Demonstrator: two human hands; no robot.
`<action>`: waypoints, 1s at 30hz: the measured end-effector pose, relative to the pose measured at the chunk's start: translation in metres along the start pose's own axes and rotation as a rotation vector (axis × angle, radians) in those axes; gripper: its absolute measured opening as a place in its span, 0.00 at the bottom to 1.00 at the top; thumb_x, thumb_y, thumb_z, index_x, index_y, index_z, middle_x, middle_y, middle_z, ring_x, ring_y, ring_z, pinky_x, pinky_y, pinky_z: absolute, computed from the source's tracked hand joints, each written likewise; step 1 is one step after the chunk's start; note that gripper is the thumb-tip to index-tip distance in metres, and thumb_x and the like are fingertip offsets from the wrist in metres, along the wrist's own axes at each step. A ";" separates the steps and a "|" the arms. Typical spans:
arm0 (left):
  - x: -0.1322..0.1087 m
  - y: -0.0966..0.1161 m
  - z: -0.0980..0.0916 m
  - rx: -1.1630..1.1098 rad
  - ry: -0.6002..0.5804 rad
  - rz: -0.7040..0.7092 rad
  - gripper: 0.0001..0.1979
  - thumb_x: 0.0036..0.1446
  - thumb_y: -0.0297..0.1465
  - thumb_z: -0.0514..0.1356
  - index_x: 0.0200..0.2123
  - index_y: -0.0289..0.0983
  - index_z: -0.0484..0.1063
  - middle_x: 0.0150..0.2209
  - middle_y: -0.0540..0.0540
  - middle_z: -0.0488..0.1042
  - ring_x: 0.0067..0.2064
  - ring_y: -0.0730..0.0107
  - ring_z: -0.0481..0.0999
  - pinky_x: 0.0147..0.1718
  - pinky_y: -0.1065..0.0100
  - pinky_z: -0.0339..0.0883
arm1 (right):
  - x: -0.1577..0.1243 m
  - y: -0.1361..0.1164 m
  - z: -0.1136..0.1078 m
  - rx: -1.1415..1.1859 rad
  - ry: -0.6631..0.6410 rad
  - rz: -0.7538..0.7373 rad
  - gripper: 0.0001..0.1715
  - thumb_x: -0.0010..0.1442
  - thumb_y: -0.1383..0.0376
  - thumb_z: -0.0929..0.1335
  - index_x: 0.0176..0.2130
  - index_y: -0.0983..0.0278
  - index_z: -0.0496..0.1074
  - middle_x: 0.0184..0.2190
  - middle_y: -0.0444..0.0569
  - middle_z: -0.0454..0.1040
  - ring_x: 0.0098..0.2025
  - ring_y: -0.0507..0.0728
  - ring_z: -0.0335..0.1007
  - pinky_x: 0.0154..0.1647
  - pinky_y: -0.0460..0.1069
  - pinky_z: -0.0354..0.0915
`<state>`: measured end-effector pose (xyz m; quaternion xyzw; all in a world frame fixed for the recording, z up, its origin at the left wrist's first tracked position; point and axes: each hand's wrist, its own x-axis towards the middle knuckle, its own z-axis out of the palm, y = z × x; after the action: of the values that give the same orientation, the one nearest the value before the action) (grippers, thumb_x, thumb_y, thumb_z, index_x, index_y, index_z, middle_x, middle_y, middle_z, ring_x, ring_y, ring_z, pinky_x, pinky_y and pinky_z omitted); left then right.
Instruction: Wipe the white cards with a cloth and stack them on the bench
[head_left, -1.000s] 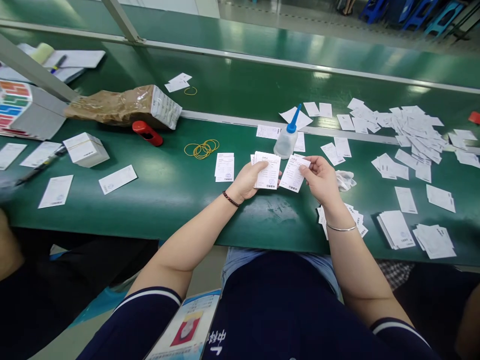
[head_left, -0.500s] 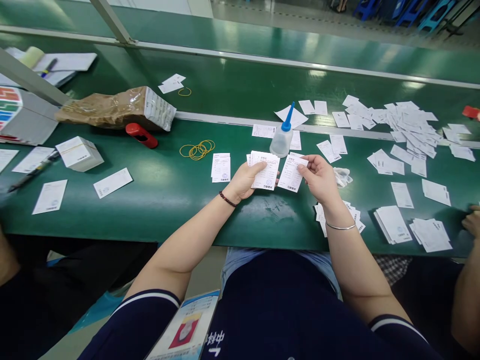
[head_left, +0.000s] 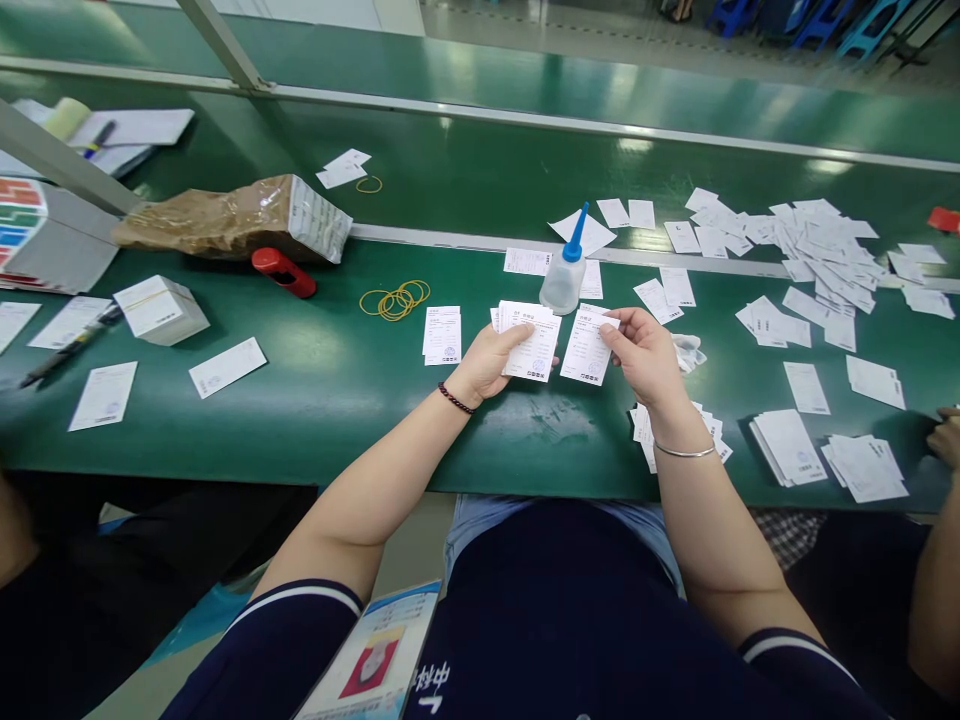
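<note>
My left hand (head_left: 491,362) is closed on a small stack of printed white cards (head_left: 531,345), its thumb lying across the top one. Between the thumb and fingers of my right hand (head_left: 643,352) are pinched one or more similar white cards (head_left: 586,348), held just right of the stack with a narrow gap between. Behind the cards stands a squeeze bottle (head_left: 562,283) with a blue pointed nozzle. Left of my left hand, a few cards (head_left: 442,336) lie on the green table (head_left: 360,420). Under my right wrist, more cards (head_left: 643,430) are partly hidden.
A large scattered heap of cards (head_left: 821,245) spreads across the right, with a neater stack (head_left: 787,447) nearer the edge. Leftward are yellow rubber bands (head_left: 396,300), a red object (head_left: 283,272), a brown-wrapped bundle (head_left: 217,220) and a banded card block (head_left: 161,308). People sit on both sides.
My right hand, with its cards, has shifted slightly right, widening the gap to the stack in my left hand. My left hand has barely moved.
</note>
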<state>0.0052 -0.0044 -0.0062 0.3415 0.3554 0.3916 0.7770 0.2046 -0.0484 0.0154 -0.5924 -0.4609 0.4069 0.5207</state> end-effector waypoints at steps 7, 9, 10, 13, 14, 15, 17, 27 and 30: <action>-0.001 -0.001 0.000 -0.008 0.013 -0.003 0.14 0.55 0.29 0.61 0.44 0.31 0.71 0.40 0.37 0.80 0.37 0.53 0.82 0.45 0.45 0.76 | 0.001 0.003 -0.002 -0.022 -0.015 -0.005 0.14 0.52 0.58 0.72 0.37 0.62 0.70 0.29 0.44 0.72 0.30 0.52 0.68 0.30 0.48 0.67; 0.000 -0.001 -0.001 -0.009 0.005 -0.003 0.13 0.55 0.29 0.62 0.44 0.31 0.71 0.39 0.37 0.80 0.37 0.53 0.82 0.45 0.44 0.76 | 0.001 0.003 -0.003 -0.028 -0.023 -0.012 0.15 0.52 0.57 0.72 0.37 0.61 0.70 0.29 0.44 0.72 0.30 0.52 0.68 0.29 0.48 0.67; 0.000 -0.002 -0.001 -0.011 0.004 -0.001 0.13 0.55 0.29 0.62 0.44 0.31 0.71 0.39 0.37 0.80 0.37 0.53 0.82 0.45 0.44 0.76 | 0.001 0.003 -0.003 -0.026 -0.025 -0.012 0.15 0.52 0.56 0.72 0.37 0.61 0.70 0.28 0.43 0.72 0.29 0.51 0.68 0.29 0.48 0.67; 0.001 -0.002 -0.002 -0.011 0.008 0.000 0.13 0.55 0.29 0.62 0.44 0.31 0.71 0.40 0.37 0.80 0.37 0.53 0.82 0.45 0.44 0.76 | 0.002 0.003 -0.003 -0.026 -0.027 -0.013 0.15 0.52 0.56 0.72 0.37 0.61 0.70 0.28 0.44 0.72 0.29 0.52 0.68 0.29 0.48 0.67; 0.001 -0.002 -0.002 -0.009 0.008 0.000 0.13 0.55 0.29 0.62 0.44 0.31 0.71 0.40 0.37 0.80 0.37 0.53 0.82 0.46 0.44 0.75 | 0.002 0.004 -0.003 -0.029 -0.028 -0.014 0.15 0.52 0.56 0.72 0.37 0.61 0.70 0.29 0.44 0.73 0.29 0.52 0.68 0.28 0.48 0.67; 0.001 -0.002 -0.002 -0.007 0.007 0.001 0.14 0.54 0.29 0.62 0.44 0.31 0.71 0.40 0.37 0.80 0.37 0.53 0.82 0.46 0.44 0.75 | 0.002 0.004 -0.004 -0.032 -0.028 -0.016 0.15 0.52 0.56 0.72 0.37 0.61 0.70 0.29 0.44 0.73 0.30 0.52 0.68 0.29 0.48 0.67; 0.001 -0.002 -0.001 -0.006 0.007 0.001 0.14 0.54 0.29 0.63 0.44 0.31 0.71 0.40 0.37 0.80 0.38 0.53 0.82 0.46 0.44 0.75 | 0.002 0.004 -0.004 -0.038 -0.027 -0.018 0.15 0.53 0.55 0.72 0.37 0.61 0.70 0.29 0.44 0.73 0.30 0.52 0.69 0.29 0.49 0.68; 0.000 -0.002 0.000 -0.022 0.022 0.002 0.14 0.53 0.28 0.63 0.44 0.32 0.72 0.42 0.37 0.80 0.42 0.51 0.81 0.47 0.45 0.75 | 0.000 0.003 -0.002 -0.006 -0.018 0.001 0.15 0.51 0.57 0.73 0.37 0.61 0.71 0.29 0.44 0.74 0.29 0.51 0.68 0.28 0.48 0.67; 0.001 -0.003 -0.001 -0.026 0.024 0.020 0.16 0.51 0.28 0.65 0.44 0.31 0.72 0.44 0.36 0.79 0.46 0.50 0.80 0.51 0.46 0.73 | -0.001 0.003 -0.001 0.011 -0.034 0.012 0.17 0.50 0.55 0.73 0.37 0.61 0.71 0.29 0.44 0.74 0.30 0.52 0.68 0.26 0.47 0.65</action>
<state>0.0067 -0.0048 -0.0096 0.3305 0.3561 0.4081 0.7730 0.2060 -0.0493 0.0124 -0.5854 -0.4638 0.4225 0.5135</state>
